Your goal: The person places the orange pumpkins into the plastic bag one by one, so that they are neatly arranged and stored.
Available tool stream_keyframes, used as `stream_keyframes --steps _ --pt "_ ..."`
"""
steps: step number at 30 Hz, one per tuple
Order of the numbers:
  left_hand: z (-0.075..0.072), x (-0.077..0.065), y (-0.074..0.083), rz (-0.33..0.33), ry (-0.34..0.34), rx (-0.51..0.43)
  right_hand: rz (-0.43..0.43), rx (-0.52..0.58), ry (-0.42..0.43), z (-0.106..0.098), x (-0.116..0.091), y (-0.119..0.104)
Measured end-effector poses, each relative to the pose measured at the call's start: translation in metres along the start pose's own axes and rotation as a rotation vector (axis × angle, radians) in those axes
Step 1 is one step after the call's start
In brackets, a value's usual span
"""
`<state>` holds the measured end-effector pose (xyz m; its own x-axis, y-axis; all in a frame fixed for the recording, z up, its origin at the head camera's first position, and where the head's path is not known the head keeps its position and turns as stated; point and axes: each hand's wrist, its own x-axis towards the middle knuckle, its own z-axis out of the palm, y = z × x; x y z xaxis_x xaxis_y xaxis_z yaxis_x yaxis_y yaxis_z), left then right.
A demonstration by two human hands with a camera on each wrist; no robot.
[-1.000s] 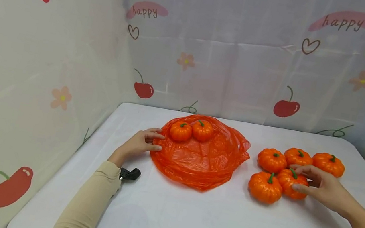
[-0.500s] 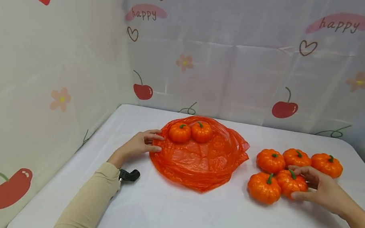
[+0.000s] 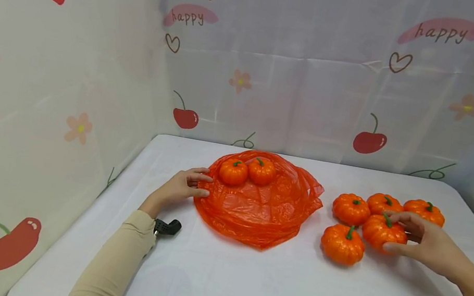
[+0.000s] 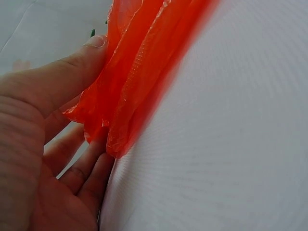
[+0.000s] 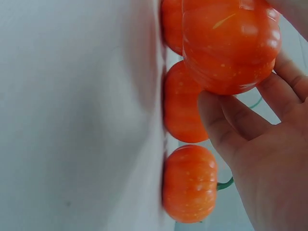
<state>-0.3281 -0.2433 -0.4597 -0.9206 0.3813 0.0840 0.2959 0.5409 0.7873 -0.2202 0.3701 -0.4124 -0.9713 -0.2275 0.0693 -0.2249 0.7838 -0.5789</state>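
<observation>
Bag [image 3: 254, 209] on counter [image 3: 240, 291], toward the back. Two pumpkins [image 3: 233, 172] side by side at bag's rear left. Left hand [image 3: 177, 188] at bag's left edge. Right of bag: three pumpkins [image 3: 384, 203] in rear row, one pumpkin [image 3: 342, 244] front left, another pumpkin [image 3: 378, 234] beside it in right hand [image 3: 431, 247]. Curtain [image 3: 308, 94] behind.

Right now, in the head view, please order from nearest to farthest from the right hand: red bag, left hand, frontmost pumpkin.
1. Frontmost pumpkin: just left of the right hand.
2. Red bag: farther left.
3. Left hand: at the bag's left edge.
</observation>
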Motion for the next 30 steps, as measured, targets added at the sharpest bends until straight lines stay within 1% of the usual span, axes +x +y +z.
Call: stream_keyframes --steps 6,10,13,18,22,25,30 --pt "0.001 -0.001 0.000 -0.013 -0.001 0.000 0.037 0.020 -0.009 -0.007 0.002 -0.010" --pt "0.001 -0.001 0.001 -0.036 -0.001 -0.008 0.060 0.046 -0.011 -0.012 0.005 -0.016" --pt "0.001 0.000 0.001 -0.045 -0.002 -0.013 0.049 0.077 -0.010 -0.016 0.007 -0.020" --pt "0.000 0.000 0.003 -0.033 -0.007 -0.012 0.002 0.132 0.002 -0.019 0.012 -0.030" --pt "0.000 -0.001 0.002 -0.024 -0.007 -0.014 -0.022 0.134 0.025 -0.019 0.016 -0.038" --pt "0.000 -0.001 0.001 -0.024 -0.003 -0.019 -0.022 0.132 0.023 -0.019 0.020 -0.047" --pt "0.000 -0.001 0.001 -0.025 -0.003 -0.010 0.018 0.134 0.006 -0.018 0.030 -0.061"
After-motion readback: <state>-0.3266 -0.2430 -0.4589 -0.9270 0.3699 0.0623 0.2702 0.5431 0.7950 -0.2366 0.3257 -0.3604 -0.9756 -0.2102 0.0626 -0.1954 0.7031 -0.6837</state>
